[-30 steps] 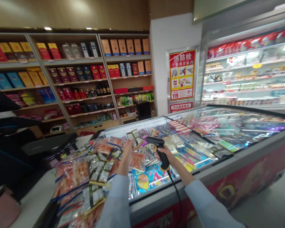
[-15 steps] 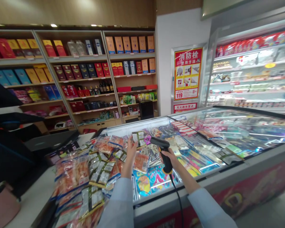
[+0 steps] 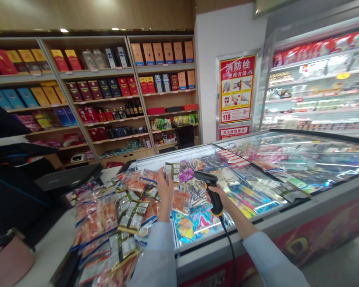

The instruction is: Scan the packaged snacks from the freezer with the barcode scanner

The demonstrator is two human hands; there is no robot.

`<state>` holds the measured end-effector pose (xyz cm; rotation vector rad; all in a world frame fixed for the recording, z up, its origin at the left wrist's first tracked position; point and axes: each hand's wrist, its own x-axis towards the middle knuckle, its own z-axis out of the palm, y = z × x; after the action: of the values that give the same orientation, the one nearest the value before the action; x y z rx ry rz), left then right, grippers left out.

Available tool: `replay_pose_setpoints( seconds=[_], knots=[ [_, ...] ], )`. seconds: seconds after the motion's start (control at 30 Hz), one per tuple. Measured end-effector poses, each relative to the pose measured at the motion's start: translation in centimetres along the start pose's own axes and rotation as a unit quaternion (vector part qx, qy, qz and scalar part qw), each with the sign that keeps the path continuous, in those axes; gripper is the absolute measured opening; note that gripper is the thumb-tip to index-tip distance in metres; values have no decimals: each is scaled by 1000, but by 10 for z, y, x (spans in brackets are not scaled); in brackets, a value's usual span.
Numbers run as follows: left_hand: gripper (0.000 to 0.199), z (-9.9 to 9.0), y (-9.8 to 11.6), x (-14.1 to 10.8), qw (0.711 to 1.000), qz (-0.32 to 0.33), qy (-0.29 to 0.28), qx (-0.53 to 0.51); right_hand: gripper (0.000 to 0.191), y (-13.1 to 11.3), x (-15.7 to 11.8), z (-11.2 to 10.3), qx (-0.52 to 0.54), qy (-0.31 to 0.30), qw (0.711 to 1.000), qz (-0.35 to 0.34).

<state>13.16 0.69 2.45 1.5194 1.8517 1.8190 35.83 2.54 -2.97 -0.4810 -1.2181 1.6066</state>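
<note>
My left hand (image 3: pixel 165 187) is closed on a small gold-edged snack packet (image 3: pixel 172 170), held up with its printed label side toward me. In my right hand (image 3: pixel 217 195) is a black barcode scanner (image 3: pixel 213 193), gripped by its handle, its head pointing left toward the packet. A cable (image 3: pixel 229 243) hangs from the handle's base. To the left, a heap of snack packets lies beneath and beside my left forearm, among them clear ones with orange contents (image 3: pixel 100 213) and gold-edged ones (image 3: pixel 134 215). Another orange packet (image 3: pixel 182 201) lies between my hands.
Under my hands runs a glass-topped chest freezer (image 3: pixel 266 225) full of colourful packs. A pink bag (image 3: pixel 10 261) stands on the counter (image 3: pixel 49 247) at lower left. Shelves of boxes (image 3: pixel 131 87) line the back wall; a lit display fridge (image 3: pixel 320 87) stands at right.
The view has shifted slightly, so the heap and both hands sit a little farther right. My left hand still holds the packet and my right hand the scanner.
</note>
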Motion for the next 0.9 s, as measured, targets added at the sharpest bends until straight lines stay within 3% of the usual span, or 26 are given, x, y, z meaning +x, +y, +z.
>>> replay_pose_setpoints(
  seconds=[0.13, 0.3, 0.5, 0.67, 0.8, 0.9],
  knots=[
    [42, -19, 12, -5, 965, 33, 128, 227, 29, 3, 2, -2, 30, 28, 999, 11],
    [47, -26, 4, -5, 924, 3, 181, 336, 31, 9, -11, 3, 98, 37, 992, 67],
    [50, -21, -1, -7, 919, 31, 165, 358, 29, 14, -22, 16, 178, 58, 980, 73],
    [47, -14, 8, -11, 918, 19, 172, 357, 25, -5, -30, 12, 218, 85, 972, 18],
    [43, 8, 42, -15, 931, 53, 144, 331, 25, -35, -47, -15, 197, 108, 974, -30],
    [44, 44, 84, -22, 944, 91, 79, 307, 26, -64, -65, -50, 183, 139, 971, -62]
  ],
)
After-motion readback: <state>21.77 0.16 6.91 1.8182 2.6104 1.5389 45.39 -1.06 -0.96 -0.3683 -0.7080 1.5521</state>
